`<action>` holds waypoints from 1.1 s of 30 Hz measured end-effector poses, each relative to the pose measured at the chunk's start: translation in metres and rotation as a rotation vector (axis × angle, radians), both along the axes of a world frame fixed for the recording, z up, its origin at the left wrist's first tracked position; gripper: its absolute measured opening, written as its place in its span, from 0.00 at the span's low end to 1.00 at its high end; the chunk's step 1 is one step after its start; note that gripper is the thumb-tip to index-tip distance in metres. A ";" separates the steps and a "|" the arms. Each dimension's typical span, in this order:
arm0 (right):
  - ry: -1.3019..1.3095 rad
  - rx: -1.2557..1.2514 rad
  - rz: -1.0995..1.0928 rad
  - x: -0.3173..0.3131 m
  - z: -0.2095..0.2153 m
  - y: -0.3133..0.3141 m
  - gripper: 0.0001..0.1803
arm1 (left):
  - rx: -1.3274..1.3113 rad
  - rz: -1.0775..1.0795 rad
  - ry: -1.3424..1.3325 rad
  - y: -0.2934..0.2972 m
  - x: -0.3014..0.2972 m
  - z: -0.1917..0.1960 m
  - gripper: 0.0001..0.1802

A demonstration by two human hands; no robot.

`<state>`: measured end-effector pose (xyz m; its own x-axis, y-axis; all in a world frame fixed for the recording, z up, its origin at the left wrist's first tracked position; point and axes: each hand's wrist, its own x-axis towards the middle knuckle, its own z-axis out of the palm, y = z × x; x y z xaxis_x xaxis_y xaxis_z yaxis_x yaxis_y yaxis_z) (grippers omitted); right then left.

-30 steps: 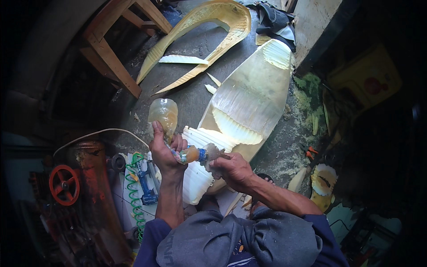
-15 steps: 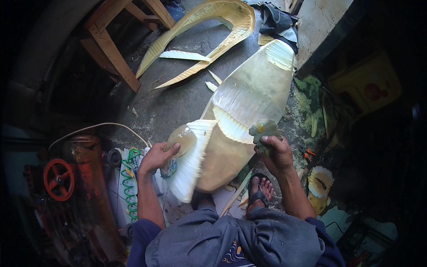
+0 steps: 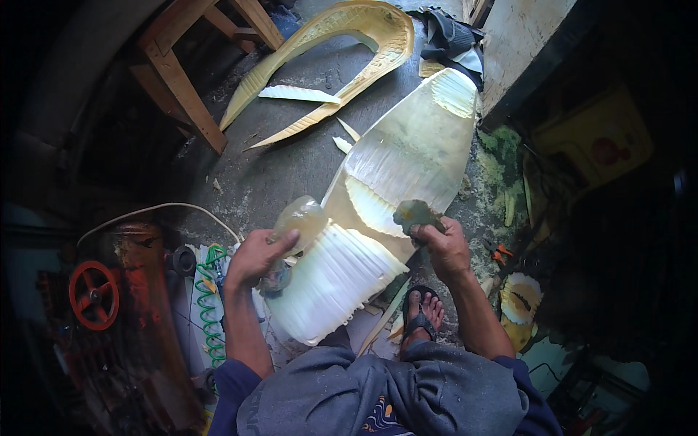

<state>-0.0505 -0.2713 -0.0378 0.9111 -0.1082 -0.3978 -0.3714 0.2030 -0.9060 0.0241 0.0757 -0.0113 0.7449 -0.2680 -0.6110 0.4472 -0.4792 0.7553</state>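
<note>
My left hand (image 3: 259, 254) is closed on a translucent, yellowish plastic-like piece (image 3: 304, 221), apparently a bag or tub. Against that hand leans a cream-white foam piece (image 3: 334, 280) with a ridged face and ragged edge. I cannot tell whether the fingers, hidden behind, grip the foam too. Between thumb and fingers my right hand (image 3: 445, 251) pinches a flat, grey-green, stained piece (image 3: 416, 214), like a soiled spreader. It hangs over the long tapered foam block (image 3: 414, 138), whose pale surface has ridged cream patches. The foam piece covers the block's near end.
A curved foam offcut (image 3: 396, 36) lies at the back, beside a wooden stool (image 3: 182, 91). To the left stand a rusty tank with a red handwheel (image 3: 94, 294) and a coiled green hose (image 3: 212, 305). Orange-handled pliers (image 3: 500, 253) and foam scraps (image 3: 520, 298) are on the right.
The foam piece by my left hand has turned its broad ridged face upward and swung right over the block's near end. My right hand has shifted slightly left with the grey-green piece.
</note>
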 end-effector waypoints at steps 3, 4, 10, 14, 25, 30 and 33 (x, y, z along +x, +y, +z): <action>-0.032 -0.004 -0.044 0.002 0.001 -0.001 0.16 | 0.101 -0.189 0.019 -0.008 0.001 -0.002 0.32; -0.021 -0.022 -0.024 0.002 0.001 -0.002 0.16 | 0.089 -0.263 0.012 -0.011 0.002 -0.004 0.32; -0.032 -0.026 -0.053 -0.002 0.003 -0.002 0.17 | 0.243 -0.557 -0.110 -0.025 -0.001 -0.009 0.39; -0.045 -0.067 -0.070 0.000 0.007 -0.010 0.18 | 0.008 -0.151 0.061 -0.028 0.013 0.002 0.35; -0.339 -0.822 0.367 0.066 -0.025 -0.007 0.20 | -0.238 0.264 0.048 -0.048 0.000 -0.030 0.33; -0.410 -0.998 0.458 0.109 -0.046 0.007 0.17 | -0.243 0.297 0.050 -0.045 -0.006 -0.033 0.33; -0.509 -1.005 0.529 0.107 -0.052 0.012 0.16 | -0.281 0.331 0.074 -0.048 -0.007 -0.033 0.33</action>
